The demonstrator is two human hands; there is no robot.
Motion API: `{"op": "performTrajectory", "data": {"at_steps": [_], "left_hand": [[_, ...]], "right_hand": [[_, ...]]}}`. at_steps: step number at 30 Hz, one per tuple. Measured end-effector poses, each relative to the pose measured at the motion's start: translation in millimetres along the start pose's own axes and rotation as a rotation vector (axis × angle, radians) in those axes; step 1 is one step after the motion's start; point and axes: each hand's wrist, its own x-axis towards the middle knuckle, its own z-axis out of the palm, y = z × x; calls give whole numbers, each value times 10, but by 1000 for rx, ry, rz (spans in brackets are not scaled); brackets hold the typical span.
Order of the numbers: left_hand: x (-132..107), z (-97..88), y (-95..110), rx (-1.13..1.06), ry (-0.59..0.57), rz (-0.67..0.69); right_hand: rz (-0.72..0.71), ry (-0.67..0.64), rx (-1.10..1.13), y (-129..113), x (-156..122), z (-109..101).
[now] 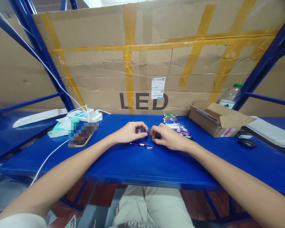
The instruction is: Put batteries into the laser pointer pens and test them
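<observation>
My left hand [132,132] is closed, thumb and fingers pinching a short dark blue or purple tube with a silver top [147,136], which stands roughly upright. Facing it, a small gap away, my right hand [165,136] has its fingers curled down over the table. What those fingers hold, if anything, is hidden. Just in front of both hands lies a purple pen with a silver band and a purple carabiner clip [142,145]. Behind and right of my right hand, several similar pens [174,123] in green, red, blue, white, purple and black lie in a row.
On the blue table [133,164], a phone [85,139], a white power strip [90,115] and a green-white packet [59,128] lie left. An opened cardboard box [220,122], black mouse [247,142] and plastic bottle [231,95] are right. Large cardboard [97,76] stands behind.
</observation>
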Motion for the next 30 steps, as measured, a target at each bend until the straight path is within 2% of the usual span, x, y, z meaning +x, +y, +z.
{"op": "performTrajectory", "data": {"at_steps": [16,26,30], "left_hand": [[19,9,-35,-8,88,22],[22,36,-54,-38,59,27],[17,32,-55,-21,60,38]], "right_hand": [[-44,24,50,32,0,9],[-25,4,15,22,-7,5],[-19,58,6,44,-2,10]]}}
